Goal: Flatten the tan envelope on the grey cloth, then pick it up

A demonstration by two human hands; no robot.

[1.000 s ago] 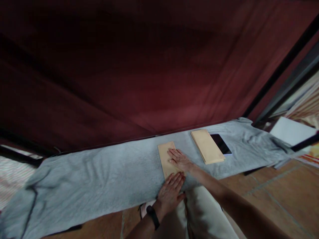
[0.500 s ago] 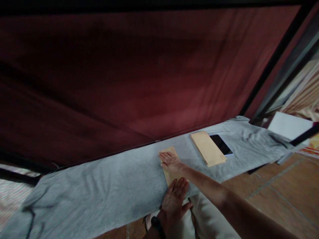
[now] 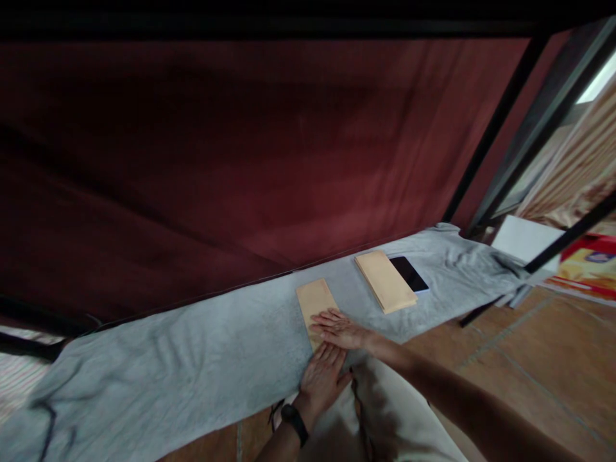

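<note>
A tan paper envelope [image 3: 316, 297] lies flat on the grey cloth in front of me, its far end uncovered. My right hand [image 3: 339, 330] rests across the middle of it, palm down with fingers stretched out. At the near end, my left hand [image 3: 323, 375] is laid flat, fingertips touching the paper just below the right hand; a dark band circles that wrist. Off to the right sits a stack of similar tan envelopes [image 3: 386, 282], partly over a dark-screened tablet or phone [image 3: 410, 274]. The near edge of the envelope is hidden under my hands.
Grey cloth [image 3: 216, 359] covers the long narrow surface. A dark red panel [image 3: 289, 160] rises behind it, framed by black bars [image 3: 495, 128]. On the right stand a white box-like object [image 3: 524, 240] and a red-and-yellow package [image 3: 590, 263] above the tiled floor [image 3: 539, 359].
My right hand has slid toward me along the envelope, from its far end to the middle, close to the left hand. The view has shifted slightly.
</note>
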